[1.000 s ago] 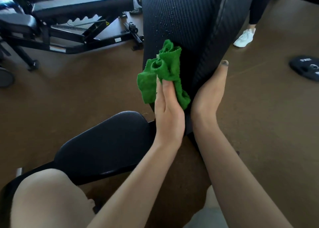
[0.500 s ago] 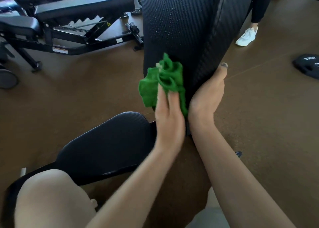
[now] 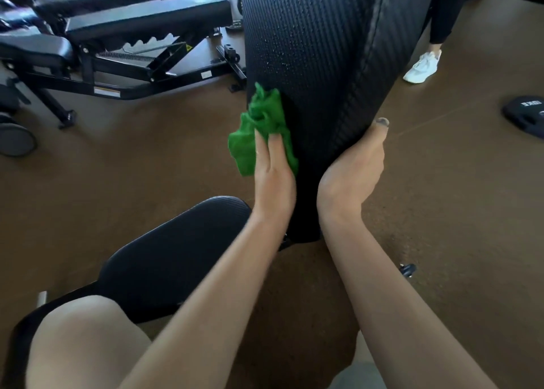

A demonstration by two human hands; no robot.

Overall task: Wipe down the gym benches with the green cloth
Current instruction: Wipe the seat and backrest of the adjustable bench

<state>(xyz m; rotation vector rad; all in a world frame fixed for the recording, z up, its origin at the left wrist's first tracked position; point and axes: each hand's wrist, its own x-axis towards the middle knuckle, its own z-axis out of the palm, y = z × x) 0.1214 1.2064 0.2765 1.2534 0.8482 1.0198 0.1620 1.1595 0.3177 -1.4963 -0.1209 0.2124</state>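
Against the raised back pad [image 3: 309, 65] of the bench, I have my left hand [image 3: 273, 177] pressing the green cloth [image 3: 259, 129] onto the pad's left edge — the fingers lie nearly straight over the bunched fabric, and I cannot tell where the thumb sits. The cloth is crumpled, part of it hanging off the pad's left side. My right hand [image 3: 353, 171] cups the pad's right edge low down, thumb pointing up along the side seam and the fingers wrapped behind, out of sight. Water droplets dot the ribbed black surface above the cloth. Below and to the left of the pad lies the bench's seat pad [image 3: 176, 256], with my bare knee [image 3: 82, 344] beyond its near end. Left of the back pad, farther off, stands another adjustable bench [image 3: 141, 18] on a black frame. To the right of the pad a white sneaker [image 3: 422, 66] of another person rests on the brown floor [image 3: 456, 212] — and further right a black weight plate [image 3: 525, 115] lies flat.
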